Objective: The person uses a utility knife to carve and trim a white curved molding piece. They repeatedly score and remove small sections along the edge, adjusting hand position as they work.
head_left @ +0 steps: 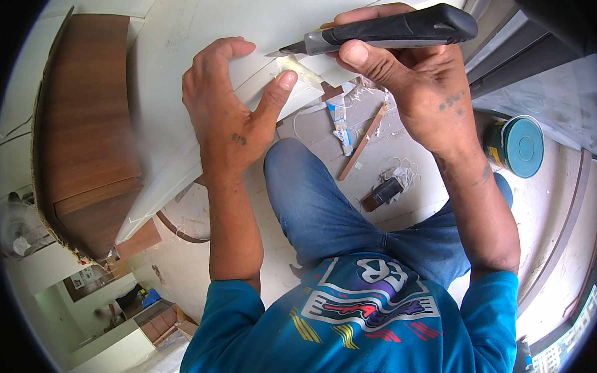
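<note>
Black knife [392,33], right hand [419,82] apparently curled

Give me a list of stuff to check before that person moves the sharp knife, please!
1. Knife held by its handle: ok, it's in the right hand.
2. Blade easy to see: ok, it's out.
3. Left hand well away from the blade: not ok, the tip is near its thumb and index finger.
4. Hands covered: not ok, both are bare.
5. White panel steady: cannot tell.
6. Bucket lid on: ok.
</note>
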`<move>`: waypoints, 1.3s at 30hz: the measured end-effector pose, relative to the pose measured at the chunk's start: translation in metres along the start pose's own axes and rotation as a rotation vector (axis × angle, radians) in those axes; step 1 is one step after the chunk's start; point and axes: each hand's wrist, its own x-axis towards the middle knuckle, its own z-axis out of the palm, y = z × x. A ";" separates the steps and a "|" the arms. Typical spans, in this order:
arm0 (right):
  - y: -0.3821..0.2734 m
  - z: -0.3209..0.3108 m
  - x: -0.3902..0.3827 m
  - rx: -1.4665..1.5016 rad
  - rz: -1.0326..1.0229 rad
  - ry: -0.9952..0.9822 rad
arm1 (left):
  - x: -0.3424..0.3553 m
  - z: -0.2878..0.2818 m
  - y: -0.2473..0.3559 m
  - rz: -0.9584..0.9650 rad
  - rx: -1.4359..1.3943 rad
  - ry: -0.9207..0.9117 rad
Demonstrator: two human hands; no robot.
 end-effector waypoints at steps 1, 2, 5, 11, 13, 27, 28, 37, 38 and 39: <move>0.003 -0.001 0.001 0.014 -0.017 -0.005 | 0.000 0.000 0.000 -0.001 -0.005 0.002; 0.006 -0.001 0.001 0.028 -0.033 -0.010 | 0.000 0.000 0.001 -0.004 -0.009 0.003; 0.012 -0.004 0.004 -0.062 -0.133 -0.059 | 0.001 0.001 -0.002 0.024 0.016 0.026; 0.000 -0.001 0.005 -0.025 -0.048 -0.038 | 0.001 0.001 -0.001 0.032 0.044 0.035; -0.006 0.002 0.004 -0.003 -0.003 -0.029 | 0.001 0.002 -0.001 0.029 0.048 0.034; -0.034 0.002 0.007 -0.134 0.084 -0.034 | 0.002 0.001 0.000 0.024 0.028 0.039; -0.036 0.002 0.009 -0.149 0.086 -0.043 | 0.001 0.001 -0.001 0.028 0.036 0.040; -0.021 -0.003 0.010 -0.106 0.029 -0.026 | 0.002 0.001 0.000 0.019 0.029 0.032; -0.020 -0.002 0.010 -0.099 0.025 -0.020 | 0.002 0.002 0.000 0.020 0.026 0.031; -0.019 -0.001 0.010 -0.094 0.020 -0.017 | 0.003 0.002 -0.001 0.022 0.023 0.031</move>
